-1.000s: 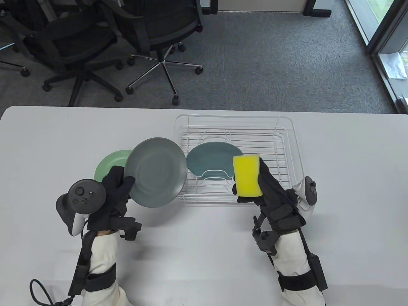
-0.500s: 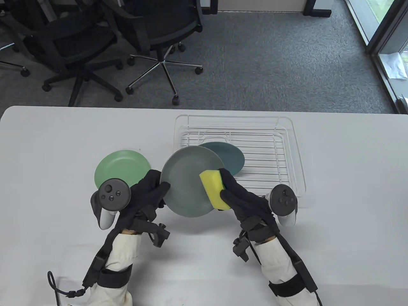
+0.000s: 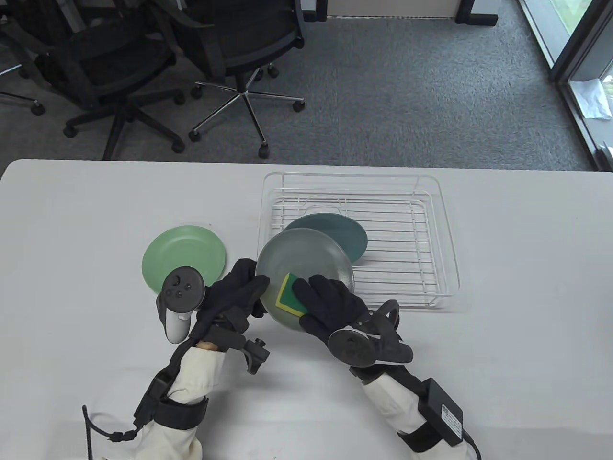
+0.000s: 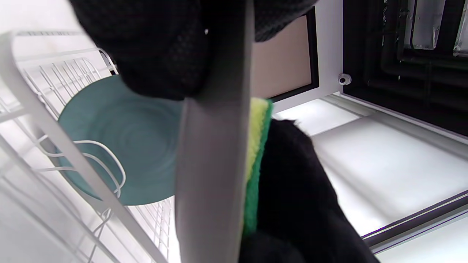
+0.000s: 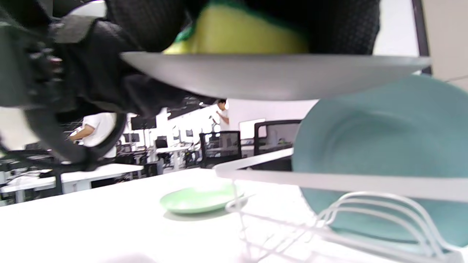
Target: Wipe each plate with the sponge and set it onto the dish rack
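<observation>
My left hand (image 3: 239, 292) grips the near-left rim of a grey plate (image 3: 311, 256), holding it above the table just in front of the dish rack (image 3: 431, 239). My right hand (image 3: 330, 306) holds a yellow and green sponge (image 3: 289, 296) and presses it onto the plate's near part. The left wrist view shows the grey plate (image 4: 215, 153) edge-on with the sponge (image 4: 257, 146) against it. A teal plate (image 3: 347, 232) stands in the rack's slots behind the grey one. A light green plate (image 3: 184, 251) lies flat on the table to the left.
The white wire rack's right half holds nothing. Office chairs (image 3: 230, 52) stand on the carpet beyond the table's far edge. In the right wrist view the light green plate (image 5: 199, 199) lies beyond the rack's rim (image 5: 329, 179).
The grey plate moved right and tilted flatter, in front of the rack. My right hand turned over and brought the sponge down onto the plate's near part.
</observation>
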Demonstrator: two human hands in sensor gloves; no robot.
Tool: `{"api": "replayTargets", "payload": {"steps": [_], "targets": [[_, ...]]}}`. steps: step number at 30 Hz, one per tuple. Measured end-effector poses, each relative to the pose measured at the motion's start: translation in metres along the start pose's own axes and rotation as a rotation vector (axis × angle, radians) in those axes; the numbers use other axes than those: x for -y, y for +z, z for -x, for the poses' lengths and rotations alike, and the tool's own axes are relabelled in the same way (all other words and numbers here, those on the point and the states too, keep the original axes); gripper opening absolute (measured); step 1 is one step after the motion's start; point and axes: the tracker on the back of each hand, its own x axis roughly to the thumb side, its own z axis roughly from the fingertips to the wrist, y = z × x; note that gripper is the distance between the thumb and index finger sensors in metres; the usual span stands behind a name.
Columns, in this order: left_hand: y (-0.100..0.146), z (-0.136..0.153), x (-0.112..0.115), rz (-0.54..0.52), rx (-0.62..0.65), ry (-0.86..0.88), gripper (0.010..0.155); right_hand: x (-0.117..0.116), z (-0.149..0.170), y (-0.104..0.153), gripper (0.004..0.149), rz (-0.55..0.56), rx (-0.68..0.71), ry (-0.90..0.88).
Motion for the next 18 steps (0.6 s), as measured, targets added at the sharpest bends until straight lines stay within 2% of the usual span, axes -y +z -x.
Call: {"api": "replayTargets", "payload": {"steps": [3,5,12,15,18], "targets": [[0.0,0.001,0.004,0.005,0.017,0.008,0.051,0.002,-0.006,0.0,0.057,0.004,0.0,-0.043],[0.001,-0.001,0.01,0.016,0.044,0.004,0.052,0.004,-0.007,0.0,0.057,0.045,-0.016,-0.041],[0.005,-0.017,0.03,0.052,0.133,-0.158,0.051,0.004,0.002,0.002,0.066,0.147,-0.099,0.03],[0.006,-0.018,0.034,0.075,0.136,-0.122,0.052,0.002,0.011,0.003,0.067,0.178,-0.151,0.084],[0.005,-0.017,0.037,0.082,0.129,-0.091,0.052,0.0,0.02,0.004,0.068,0.164,-0.186,0.148]]}}
